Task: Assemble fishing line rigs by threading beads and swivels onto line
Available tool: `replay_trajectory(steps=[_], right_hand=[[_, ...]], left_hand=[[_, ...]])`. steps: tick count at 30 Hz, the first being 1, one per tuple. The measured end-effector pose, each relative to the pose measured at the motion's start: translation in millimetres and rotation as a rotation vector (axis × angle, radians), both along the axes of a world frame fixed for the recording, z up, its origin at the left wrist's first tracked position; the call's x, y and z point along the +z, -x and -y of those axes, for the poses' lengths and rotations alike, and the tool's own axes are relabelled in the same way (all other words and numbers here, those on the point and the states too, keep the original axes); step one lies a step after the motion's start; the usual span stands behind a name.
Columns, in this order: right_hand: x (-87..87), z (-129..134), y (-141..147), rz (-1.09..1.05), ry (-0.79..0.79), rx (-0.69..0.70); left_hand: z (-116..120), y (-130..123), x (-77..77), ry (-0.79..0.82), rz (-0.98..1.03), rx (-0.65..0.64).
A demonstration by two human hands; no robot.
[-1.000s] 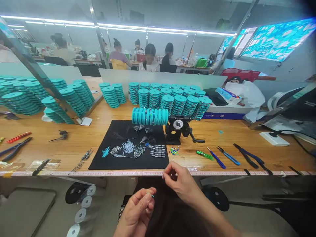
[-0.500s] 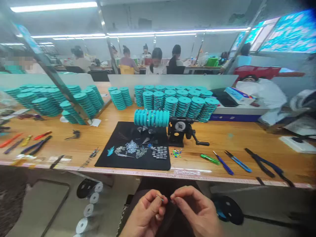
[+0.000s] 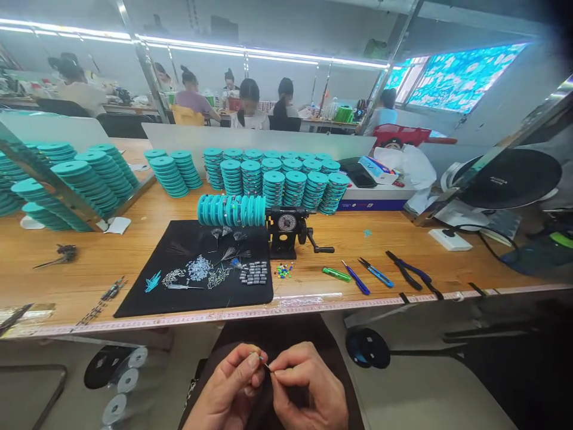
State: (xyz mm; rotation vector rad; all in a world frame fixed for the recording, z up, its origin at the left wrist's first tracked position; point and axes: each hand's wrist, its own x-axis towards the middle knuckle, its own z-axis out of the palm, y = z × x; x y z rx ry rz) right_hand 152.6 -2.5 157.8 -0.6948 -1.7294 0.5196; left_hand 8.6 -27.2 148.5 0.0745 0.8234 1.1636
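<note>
Here, fingers of the left hand (image 3: 228,385) and right hand (image 3: 308,385) pinch a thin wire (image 3: 266,363).

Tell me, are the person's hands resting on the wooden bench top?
No, the left hand and right hand are held below the wooden bench top, their fingers pinching a small thin piece.

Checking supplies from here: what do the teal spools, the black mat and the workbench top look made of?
The teal spools look like moulded plastic: smooth, even sheen. The black mat looks like matte felt or foam, unclear which; no shine. The workbench top looks like varnished wood: visible grain, light gloss.
</note>
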Motion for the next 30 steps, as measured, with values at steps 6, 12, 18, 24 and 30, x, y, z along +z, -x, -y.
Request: replay_trajectory(steps=[6,12,18,24,30], right_hand=[[6.3,-3,6,-0.045,-0.076,-0.067],[8.6,-1,7,-0.038,-0.118,-0.090],[4.7,0,8,-0.021,-0.124,-0.109],[7.4,-1,8,-0.038,-0.148,-0.092],[8.9,-2,9,-0.026,-0.171,-0.110]], left_hand=[[1,-3,0.6,0.019,0.004,0.002],[0,-6,11.1,0.042,0.006,0.008],[1,-7,10.9,0.051,0.011,0.024],[0,-7,9.3,0.069,0.067,0.029],[0,-6,3.8,0.054,0.077,-0.005]])
